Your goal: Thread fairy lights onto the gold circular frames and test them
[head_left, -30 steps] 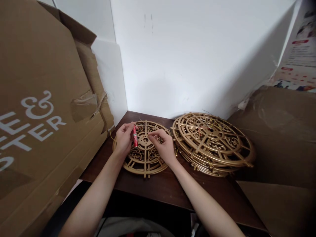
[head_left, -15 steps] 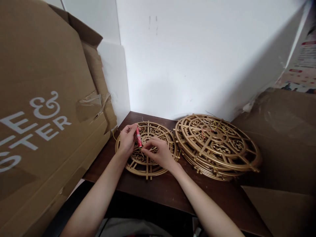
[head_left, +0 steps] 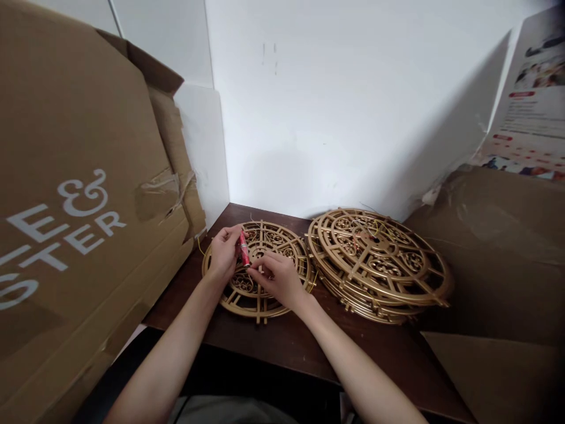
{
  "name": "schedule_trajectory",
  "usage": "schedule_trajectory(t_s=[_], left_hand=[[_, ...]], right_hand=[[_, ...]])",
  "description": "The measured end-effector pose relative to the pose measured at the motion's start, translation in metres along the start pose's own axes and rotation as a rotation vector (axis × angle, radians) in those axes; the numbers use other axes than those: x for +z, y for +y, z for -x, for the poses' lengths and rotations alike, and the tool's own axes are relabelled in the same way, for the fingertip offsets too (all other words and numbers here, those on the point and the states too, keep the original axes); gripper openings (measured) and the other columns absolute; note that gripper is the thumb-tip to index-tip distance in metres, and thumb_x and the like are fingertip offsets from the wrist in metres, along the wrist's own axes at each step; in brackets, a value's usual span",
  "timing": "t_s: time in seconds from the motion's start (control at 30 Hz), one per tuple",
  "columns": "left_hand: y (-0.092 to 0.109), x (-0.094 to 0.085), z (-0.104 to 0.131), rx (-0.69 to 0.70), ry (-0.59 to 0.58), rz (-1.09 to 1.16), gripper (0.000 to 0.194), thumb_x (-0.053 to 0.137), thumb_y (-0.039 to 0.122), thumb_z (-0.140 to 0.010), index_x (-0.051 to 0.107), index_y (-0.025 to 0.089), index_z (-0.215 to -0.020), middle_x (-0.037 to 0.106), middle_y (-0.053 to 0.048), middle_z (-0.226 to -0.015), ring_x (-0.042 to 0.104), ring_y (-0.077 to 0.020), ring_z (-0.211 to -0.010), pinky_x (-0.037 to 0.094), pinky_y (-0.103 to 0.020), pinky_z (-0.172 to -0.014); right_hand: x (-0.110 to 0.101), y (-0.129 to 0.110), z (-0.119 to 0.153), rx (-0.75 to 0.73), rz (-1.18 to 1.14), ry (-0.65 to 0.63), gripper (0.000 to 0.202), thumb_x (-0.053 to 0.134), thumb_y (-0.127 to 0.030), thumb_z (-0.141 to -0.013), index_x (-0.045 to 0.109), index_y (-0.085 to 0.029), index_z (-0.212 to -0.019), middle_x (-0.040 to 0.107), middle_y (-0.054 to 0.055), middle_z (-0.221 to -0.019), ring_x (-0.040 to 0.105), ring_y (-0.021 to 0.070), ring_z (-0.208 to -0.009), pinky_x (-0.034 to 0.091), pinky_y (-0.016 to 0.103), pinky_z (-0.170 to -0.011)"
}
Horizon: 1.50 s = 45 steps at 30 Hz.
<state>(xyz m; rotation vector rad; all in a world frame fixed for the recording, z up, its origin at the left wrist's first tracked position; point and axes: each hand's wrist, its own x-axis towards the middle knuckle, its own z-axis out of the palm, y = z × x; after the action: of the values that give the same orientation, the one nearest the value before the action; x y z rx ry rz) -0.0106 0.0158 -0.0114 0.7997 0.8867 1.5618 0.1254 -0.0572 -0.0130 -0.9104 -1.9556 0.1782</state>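
Between the fingers of my left hand [head_left: 224, 253] is a small red cylinder [head_left: 244, 249], tilted over a round gold openwork frame [head_left: 265, 312] that lies on the dark brown table [head_left: 278, 341]. My right hand [head_left: 278, 277] is beside it, thumb and index finger pinched close to the cylinder's lower end. Whatever those right fingertips hold, if anything, is too small to make out. Thin wires show on the frame.
Right of the frame stands a stack of similar gold frames [head_left: 379, 265] with thin wires on top. A large cardboard box [head_left: 88, 118] is at the left, another cardboard box [head_left: 498, 247] at the right. Behind is a white wall [head_left: 344, 106].
The camera view has turned slightly to the right. My right fingertips have moved a little closer to the red cylinder's lower end; my left hand still holds the cylinder.
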Motion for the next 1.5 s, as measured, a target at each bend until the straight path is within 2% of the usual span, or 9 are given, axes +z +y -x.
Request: schedule_trajectory(t_s=[0.17,0.4,0.53,0.67,1.03,1.23,1.5], left_hand=[[-0.001,0.0014,-0.0008,0.012,0.006,0.006,0.042,0.085,0.044,-0.052,0.056,0.015,-0.065,0.064,0.0,-0.063,0.05,-0.0077,-0.053,0.038,-0.02,-0.049],[-0.0009,0.0009,-0.0009,-0.011,-0.001,0.025,0.042,0.085,0.042,-0.052,0.057,0.015,-0.066,0.065,-0.001,-0.064,0.054,-0.0089,-0.057,0.041,-0.02,-0.053],[-0.0012,0.0003,-0.0015,-0.017,-0.003,0.038,0.041,0.085,0.041,-0.054,0.056,0.015,-0.067,0.065,0.0,-0.065,0.054,-0.009,-0.058,0.041,-0.02,-0.053],[0.0001,0.0009,-0.0001,-0.007,-0.008,0.022,0.04,0.083,0.041,-0.056,0.055,0.015,-0.067,0.065,-0.001,-0.067,0.054,-0.0086,-0.057,0.041,-0.02,-0.052],[-0.0009,0.001,0.0,0.005,-0.005,-0.027,0.044,0.084,0.045,-0.052,0.054,0.015,-0.064,0.062,0.0,-0.062,0.052,-0.0087,-0.053,0.041,-0.02,-0.049],[0.0001,0.0017,0.001,-0.008,-0.016,-0.038,0.041,0.084,0.042,-0.053,0.056,0.015,-0.066,0.064,-0.001,-0.064,0.053,-0.0093,-0.055,0.04,-0.02,-0.049],[-0.0002,0.0011,0.0015,0.04,0.002,-0.133,0.037,0.078,0.043,-0.061,0.054,0.015,-0.061,0.058,0.002,-0.057,0.045,-0.0067,-0.048,0.035,-0.02,-0.046]], right_hand=[[0.0012,0.0035,0.0029,-0.078,0.074,0.0,0.022,0.054,-0.031,-0.094,0.064,-0.017,-0.081,0.054,0.0,-0.067,0.047,0.0104,-0.059,0.037,0.022,-0.058],[-0.0029,0.0078,0.002,-0.063,0.148,-0.017,0.022,0.053,-0.031,-0.095,0.066,-0.017,-0.084,0.06,0.001,-0.071,0.052,0.0112,-0.062,0.038,0.022,-0.058],[-0.0051,0.0063,0.0012,-0.049,0.124,-0.032,0.023,0.05,-0.03,-0.096,0.063,-0.016,-0.083,0.061,0.002,-0.072,0.053,0.0116,-0.063,0.039,0.022,-0.059],[-0.0044,0.0038,0.0019,-0.1,0.089,-0.069,0.022,0.049,-0.032,-0.097,0.061,-0.017,-0.086,0.062,0.003,-0.075,0.055,0.0118,-0.067,0.042,0.022,-0.063],[-0.0025,0.0006,-0.0018,-0.227,0.351,0.074,0.024,0.05,-0.025,-0.094,0.056,-0.018,-0.072,0.057,0.0,-0.061,0.049,0.0114,-0.056,0.037,0.024,-0.056],[-0.0042,0.0011,-0.0023,-0.242,0.41,0.035,0.031,0.046,-0.028,-0.098,0.057,-0.017,-0.071,0.057,0.001,-0.061,0.05,0.012,-0.057,0.036,0.025,-0.057],[0.002,0.0011,0.0002,-0.203,0.388,-0.015,0.027,0.043,-0.026,-0.099,0.057,-0.018,-0.076,0.059,0.002,-0.065,0.053,0.0133,-0.06,0.037,0.025,-0.06]])
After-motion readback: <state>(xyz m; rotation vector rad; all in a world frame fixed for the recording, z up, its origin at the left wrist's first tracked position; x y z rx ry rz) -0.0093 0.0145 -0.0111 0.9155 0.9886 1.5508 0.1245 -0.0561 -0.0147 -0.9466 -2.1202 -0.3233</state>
